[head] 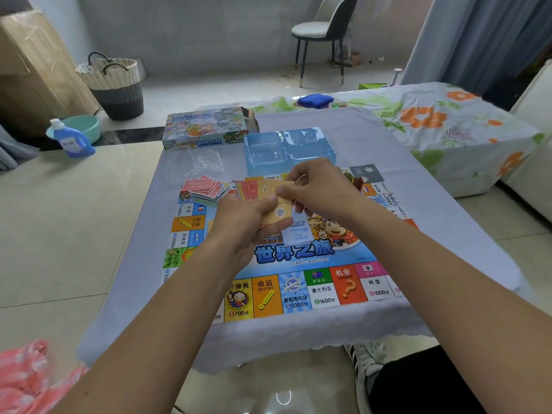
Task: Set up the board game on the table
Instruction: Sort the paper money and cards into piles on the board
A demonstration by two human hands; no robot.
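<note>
On the table [418, 180], board [298, 282] squares read "DESTINY" and "CHANCE".

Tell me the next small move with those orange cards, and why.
Probably peel the top card off with the right hand and lay it on the board. The left hand holds the orange cards fanned above the board, and the right fingers already pinch the top edge. Red cards already lie piled at the far left corner.

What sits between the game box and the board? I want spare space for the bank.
In the head view, a blue plastic tray and a clear plastic bag lie between the game box and the board.
</note>
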